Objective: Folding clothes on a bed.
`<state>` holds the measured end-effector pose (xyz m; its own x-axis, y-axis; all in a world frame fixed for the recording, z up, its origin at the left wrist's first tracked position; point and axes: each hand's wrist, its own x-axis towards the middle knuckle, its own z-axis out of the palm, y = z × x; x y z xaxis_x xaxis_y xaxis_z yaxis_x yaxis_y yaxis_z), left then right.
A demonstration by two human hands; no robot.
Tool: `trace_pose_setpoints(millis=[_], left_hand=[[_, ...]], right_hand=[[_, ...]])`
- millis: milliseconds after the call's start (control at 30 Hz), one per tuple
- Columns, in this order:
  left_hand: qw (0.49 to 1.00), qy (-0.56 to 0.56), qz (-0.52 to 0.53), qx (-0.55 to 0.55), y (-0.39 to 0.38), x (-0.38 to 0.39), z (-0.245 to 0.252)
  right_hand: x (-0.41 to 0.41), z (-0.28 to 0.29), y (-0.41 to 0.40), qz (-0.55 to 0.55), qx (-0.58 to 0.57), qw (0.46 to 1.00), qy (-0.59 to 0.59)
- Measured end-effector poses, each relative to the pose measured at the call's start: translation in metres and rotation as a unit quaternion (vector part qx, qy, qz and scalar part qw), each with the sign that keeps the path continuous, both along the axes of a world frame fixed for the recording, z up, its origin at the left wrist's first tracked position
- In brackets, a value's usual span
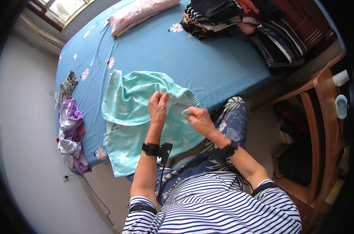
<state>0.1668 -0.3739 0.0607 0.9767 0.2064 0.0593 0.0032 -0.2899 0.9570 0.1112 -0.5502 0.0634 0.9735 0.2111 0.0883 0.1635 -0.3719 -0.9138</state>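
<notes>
A mint green garment with white stars (130, 108), with a gathered elastic band at its upper right, lies spread over the near edge of the bed and hangs towards my lap. Near its middle, my left hand (158, 106) pinches the cloth between thumb and fingers. To the right, my right hand (198, 120) is slightly blurred, its fingers closed on a small bit of the same pale green cloth beside the elastic band.
The bed has a blue flowered sheet (153, 55). Purple and white clothing (70, 131) and a grey cloth (67, 87) lie at its left edge. A pink pillow (141, 14), piled clothes (212, 17) and folded striped clothes (282, 44) rest farther off. A wooden chair (326, 117) stands right.
</notes>
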Motion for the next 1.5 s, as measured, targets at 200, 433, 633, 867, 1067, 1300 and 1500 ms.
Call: trace_pose_setpoints(millis=[200,433,633,867,1067,1300,1500], left_hand=[[0.995,0.041,-0.061,-0.069,0.004,-0.013,0.013],[0.989,0.043,-0.131,-0.046,-0.012,-0.017,0.012],[0.983,0.057,-0.17,-0.043,-0.007,-0.025,0.015],[0.99,0.02,-0.142,-0.014,-0.006,-0.028,0.02],[0.952,-0.147,-0.152,0.219,-0.028,-0.04,0.03],[0.951,-0.13,-0.147,0.237,-0.024,-0.047,0.021],[0.969,-0.103,-0.146,0.171,-0.016,-0.04,0.019]], right_hand=[[0.009,-0.008,-0.023,-0.01,-0.057,0.997,-0.045],[0.006,-0.001,-0.007,0.005,-0.058,0.988,-0.143],[0.015,0.009,0.001,-0.021,0.009,0.992,-0.126],[0.016,-0.006,-0.009,-0.098,0.051,0.988,0.105],[0.022,-0.01,-0.01,-0.068,0.176,0.961,0.204],[0.014,-0.003,-0.012,-0.013,0.093,0.984,0.152],[0.008,0.007,-0.007,0.036,-0.015,0.995,-0.087]])
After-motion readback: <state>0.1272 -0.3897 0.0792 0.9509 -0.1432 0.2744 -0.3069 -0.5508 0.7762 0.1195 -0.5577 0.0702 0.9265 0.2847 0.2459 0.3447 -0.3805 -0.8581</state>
